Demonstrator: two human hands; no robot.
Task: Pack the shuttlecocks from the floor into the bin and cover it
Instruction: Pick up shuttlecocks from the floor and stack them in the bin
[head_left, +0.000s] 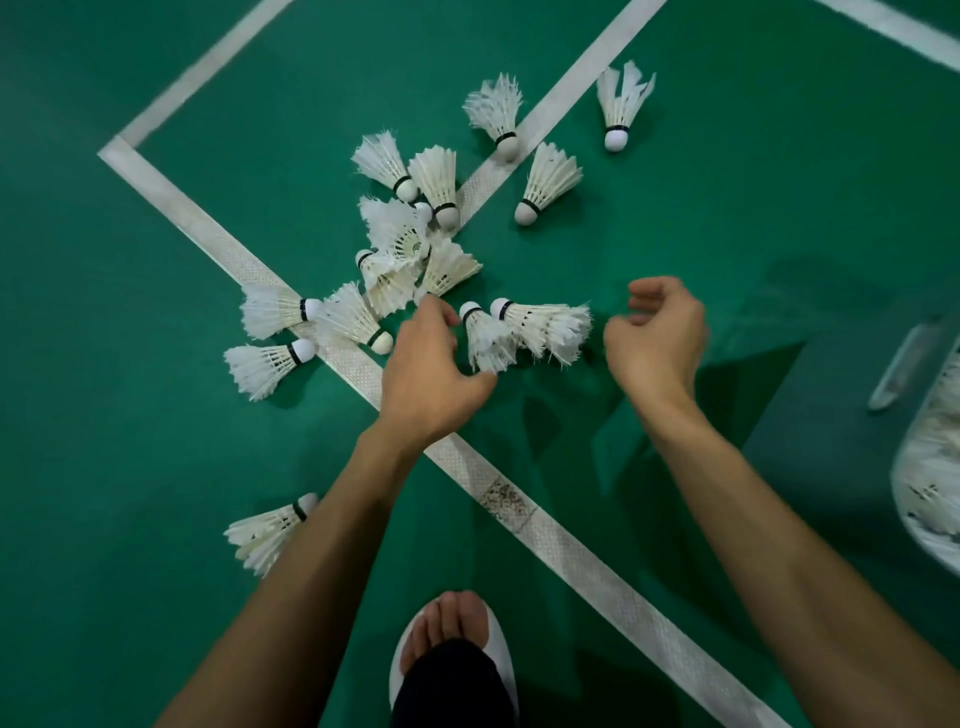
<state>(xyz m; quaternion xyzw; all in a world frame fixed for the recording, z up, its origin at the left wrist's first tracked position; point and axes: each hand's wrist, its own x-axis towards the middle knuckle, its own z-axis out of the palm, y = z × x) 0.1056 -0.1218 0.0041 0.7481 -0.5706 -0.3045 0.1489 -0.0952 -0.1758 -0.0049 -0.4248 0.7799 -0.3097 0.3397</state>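
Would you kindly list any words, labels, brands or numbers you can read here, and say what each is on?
No text here can be read.
shuttlecocks: only plain black bands by the corks, no lettering.
central shuttlecock: a small mark inside the feathers, too blurred to read.
bin: no label shows; it is blurred at the frame's edge.

Light is even and fairly bright, coming from above. Dark angular shadows lie on the floor (779, 156). The right hand (657, 338) is a little motion-blurred; the bin (914, 457) at the right edge looks soft and stretched.
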